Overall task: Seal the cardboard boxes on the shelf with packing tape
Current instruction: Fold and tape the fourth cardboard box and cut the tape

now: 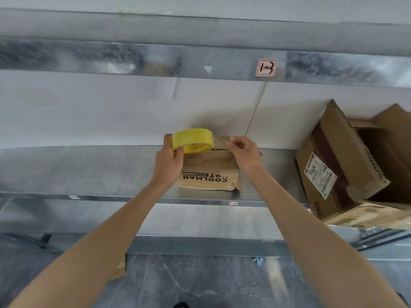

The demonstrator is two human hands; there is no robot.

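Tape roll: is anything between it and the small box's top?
Nothing visible. The left hand holds the tape roll just over the small box; the right hand pinches what looks like the tape end at its top.

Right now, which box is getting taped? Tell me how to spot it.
Look at the middle of the grey metal shelf, below the 1-3 tag. A small brown box sits there between a left hand holding a yellow tape roll and a right hand pinching the tape end. Unlike the big open box to its right, it reads COOLMAN.
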